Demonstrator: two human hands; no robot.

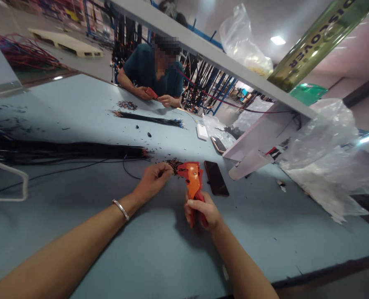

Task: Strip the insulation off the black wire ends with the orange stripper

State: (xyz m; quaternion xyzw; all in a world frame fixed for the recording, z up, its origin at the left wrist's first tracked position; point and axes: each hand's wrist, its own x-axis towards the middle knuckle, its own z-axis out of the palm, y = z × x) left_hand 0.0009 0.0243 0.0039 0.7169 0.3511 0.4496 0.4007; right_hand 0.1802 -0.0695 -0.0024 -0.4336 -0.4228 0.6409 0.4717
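My right hand (203, 209) is wrapped round the handles of an orange and red wire stripper (193, 178), its jaws pointing left. Close to those jaws, my left hand (155, 178) is closed in a pinch on a thin black cable (128, 172), which loops in from the left. The cable's tip is too small to make out, and I cannot tell if it sits in the jaws. Just behind lies a small pile of stripped scraps (173, 165). A thick bundle of black cables (69, 150) with reddish ends stretches across the left of the table.
A dark phone (216, 177) lies right of the stripper. Across the blue-grey table (134, 257) a person (153, 70) holds a red tool near another cable bundle (150, 118). A shelf (203, 54) crosses overhead; plastic bags (321, 133) and a white roll (249, 164) are on the right.
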